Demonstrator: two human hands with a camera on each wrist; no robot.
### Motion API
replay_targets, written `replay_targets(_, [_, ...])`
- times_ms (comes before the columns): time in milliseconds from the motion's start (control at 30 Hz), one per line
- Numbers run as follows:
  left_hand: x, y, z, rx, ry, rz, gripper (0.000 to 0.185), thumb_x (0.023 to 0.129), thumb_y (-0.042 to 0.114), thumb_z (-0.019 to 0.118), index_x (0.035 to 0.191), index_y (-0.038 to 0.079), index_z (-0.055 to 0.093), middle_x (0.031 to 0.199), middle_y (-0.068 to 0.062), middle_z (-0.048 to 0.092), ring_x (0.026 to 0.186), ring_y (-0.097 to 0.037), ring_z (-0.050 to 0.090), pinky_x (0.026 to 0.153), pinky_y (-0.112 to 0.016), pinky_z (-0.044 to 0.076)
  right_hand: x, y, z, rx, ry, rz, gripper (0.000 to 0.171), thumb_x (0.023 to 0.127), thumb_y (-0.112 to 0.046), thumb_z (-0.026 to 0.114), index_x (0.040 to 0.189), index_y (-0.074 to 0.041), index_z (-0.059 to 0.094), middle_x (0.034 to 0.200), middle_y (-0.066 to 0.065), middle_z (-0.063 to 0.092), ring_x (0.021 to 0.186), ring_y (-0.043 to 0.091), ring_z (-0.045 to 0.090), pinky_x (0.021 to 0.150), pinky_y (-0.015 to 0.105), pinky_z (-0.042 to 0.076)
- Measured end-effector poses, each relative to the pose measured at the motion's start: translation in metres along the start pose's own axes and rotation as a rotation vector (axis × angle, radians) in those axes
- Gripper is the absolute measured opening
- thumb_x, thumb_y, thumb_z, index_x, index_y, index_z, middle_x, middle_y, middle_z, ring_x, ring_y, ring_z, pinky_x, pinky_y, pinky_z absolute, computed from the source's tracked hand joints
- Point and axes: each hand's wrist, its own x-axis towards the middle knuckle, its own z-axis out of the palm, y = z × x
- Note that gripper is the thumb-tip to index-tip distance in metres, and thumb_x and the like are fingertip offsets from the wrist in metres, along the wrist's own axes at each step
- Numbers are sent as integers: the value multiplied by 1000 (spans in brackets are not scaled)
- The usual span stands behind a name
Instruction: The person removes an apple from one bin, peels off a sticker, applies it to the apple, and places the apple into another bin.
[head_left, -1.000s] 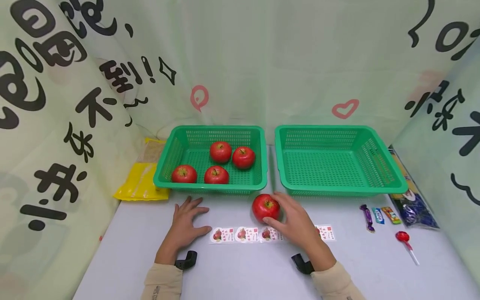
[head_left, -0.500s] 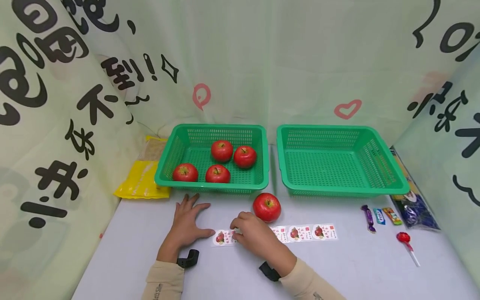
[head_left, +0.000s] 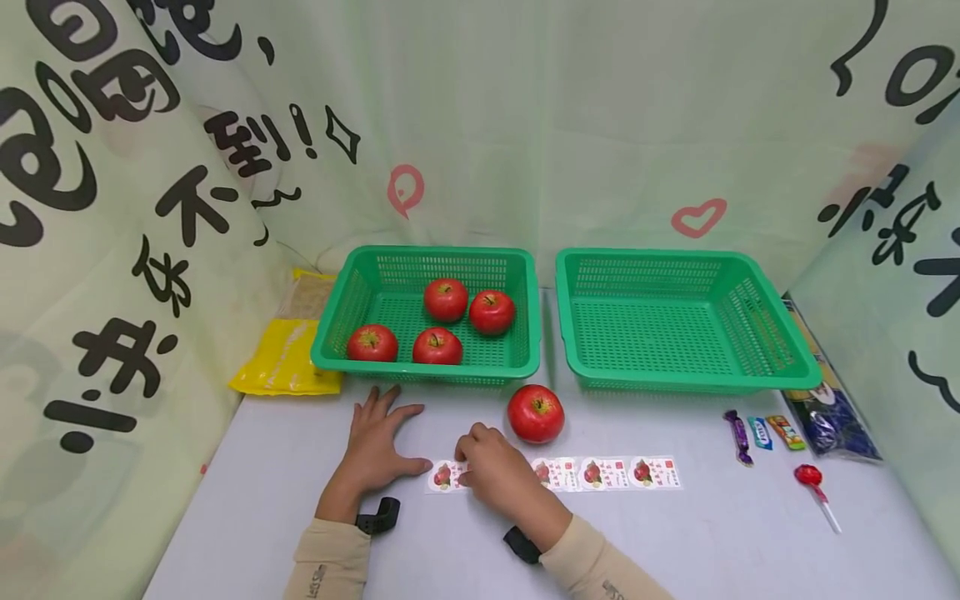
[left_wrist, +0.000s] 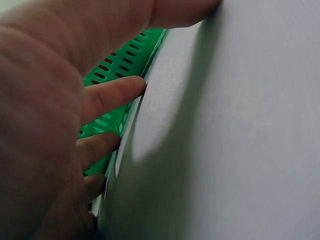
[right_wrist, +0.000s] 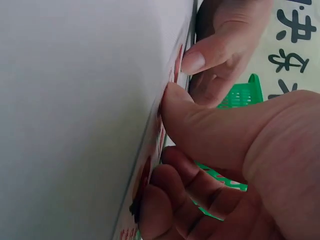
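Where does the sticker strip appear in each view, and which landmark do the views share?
Head: the sticker strip lies low centre, partly hidden by the right grip.
Left wrist: not in it.
Right wrist: seen edge-on, slanting from upper centre to the bottom, left of centre.
Shared landmark: the left grip, in all three.

Even, diffuse light fills the head view, showing the apple-filled basket clearly, with small highlights on the apples inside and glossy glare on the yellow bag just left of it. Well out from the basket, black lettering leans and stretches toward the frame's edges. The left wrist view is dimmer: the left hand looks soft, and a broad shadow darkens the table beside the basket. The right wrist view shades the right hand nearer than the basket.
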Motion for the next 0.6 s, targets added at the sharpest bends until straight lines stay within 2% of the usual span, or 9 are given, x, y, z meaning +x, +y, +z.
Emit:
replay_targets(233, [0,2,-2,-21,-22,-11,83,69,36,97,143,15,66,171,-20,32,163,-50,7,128,-74,0,-1,-3,2,-44,14,-6,19,87,-12,86,98,-13,71,95,0,57,93,18,57,78,28,57])
replay_targets(600, [0,2,-1,-21,-26,-18,83,70,36,97,144,16,65,172,-19,31,163,-49,6,129,-74,0,-2,1,8,-51,57,-42,20,86,-9,85,93,-14,67,91,-1,55,91,16,53,77,27,55])
